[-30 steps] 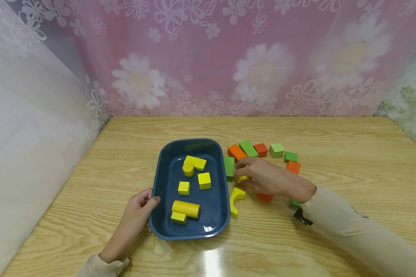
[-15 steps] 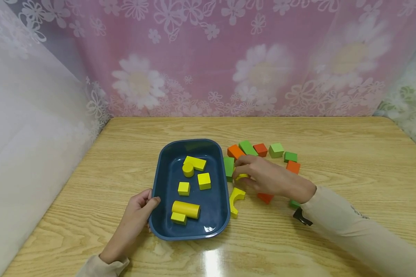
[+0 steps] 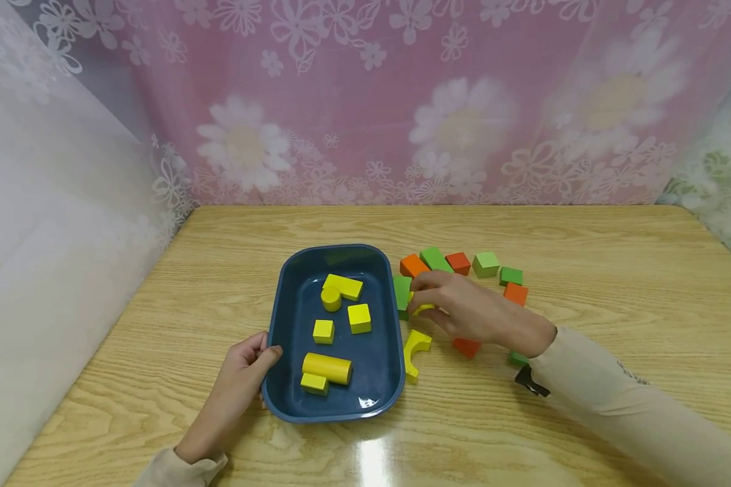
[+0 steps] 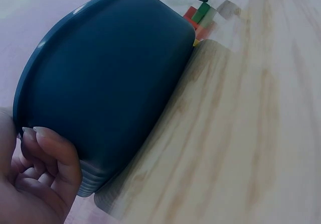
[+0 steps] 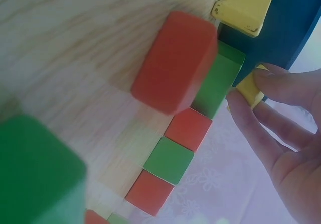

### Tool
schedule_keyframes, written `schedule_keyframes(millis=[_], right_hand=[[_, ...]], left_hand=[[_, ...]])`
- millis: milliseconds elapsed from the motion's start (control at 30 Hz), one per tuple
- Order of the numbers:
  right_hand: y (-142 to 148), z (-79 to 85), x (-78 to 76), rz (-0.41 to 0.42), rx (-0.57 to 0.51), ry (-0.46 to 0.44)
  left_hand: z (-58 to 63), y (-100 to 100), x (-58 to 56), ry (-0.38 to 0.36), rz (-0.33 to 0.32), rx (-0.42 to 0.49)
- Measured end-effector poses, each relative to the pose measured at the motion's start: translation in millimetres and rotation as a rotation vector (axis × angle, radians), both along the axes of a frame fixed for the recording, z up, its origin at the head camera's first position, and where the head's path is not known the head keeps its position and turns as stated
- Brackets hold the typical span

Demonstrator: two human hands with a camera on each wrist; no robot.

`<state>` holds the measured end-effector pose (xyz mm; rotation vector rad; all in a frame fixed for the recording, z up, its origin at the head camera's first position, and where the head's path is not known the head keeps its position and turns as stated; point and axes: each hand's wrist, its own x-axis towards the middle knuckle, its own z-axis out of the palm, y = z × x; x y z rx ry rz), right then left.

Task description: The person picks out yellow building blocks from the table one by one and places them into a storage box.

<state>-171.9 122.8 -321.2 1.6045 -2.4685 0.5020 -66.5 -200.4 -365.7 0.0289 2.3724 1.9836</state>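
My left hand (image 3: 239, 372) grips the left rim of a dark blue plastic tray (image 3: 378, 379), thumb over the edge and fingers curled against the outer wall. Inside the tray lie several yellow toy blocks, among them a long cylinder (image 3: 335, 369), a short cylinder (image 3: 331, 299) and a cube (image 3: 359, 318). To the right of the tray, my right hand (image 3: 469, 308) pinches a yellow block (image 5: 247, 89) between thumb and fingertips, mostly hidden by the hand in the head view. A yellow arch block (image 3: 411, 352) stands by the tray's right side.
Several green, red and orange blocks form a loose ring around the right hand, including a light green cube (image 3: 486, 264), a red block (image 3: 458, 264) and a green block (image 3: 402, 297) beside the tray. A floral curtain (image 3: 365, 122) hangs behind the wooden table (image 3: 621, 284).
My right hand has shifted slightly up and to the left in the head view, with the yellow block in its fingers. The left hand and tray stay put.
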Motion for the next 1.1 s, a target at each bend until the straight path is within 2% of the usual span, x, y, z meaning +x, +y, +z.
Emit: schedule_keyframes(millis=[200, 433, 667, 900, 1100], right_hand=[[-2.7, 3.3, 0.1, -0.032, -0.027, 0.05], [-13.2, 10.8, 0.2, -0.076, -0.091, 0.067], [-22.9, 12.6, -1.0, -0.03, -0.187, 0.108], [-33.4, 14.2, 1.3, 0.02, -0.175, 0.11], [-40.6, 16.7, 2.5, 0.004, -0.133, 0.102]], left_hand=[[-0.6, -0.4, -0.2, 0.006, 0.003, 0.001], [-2.0, -0.3, -0.9, 0.007, 0.004, 0.01], [-1.9, -0.6, -0.7, 0.008, 0.007, -0.003], [-2.7, -0.7, -0.4, 0.009, 0.007, 0.004], [-1.8, -0.3, -1.0, 0.013, 0.015, -0.003]])
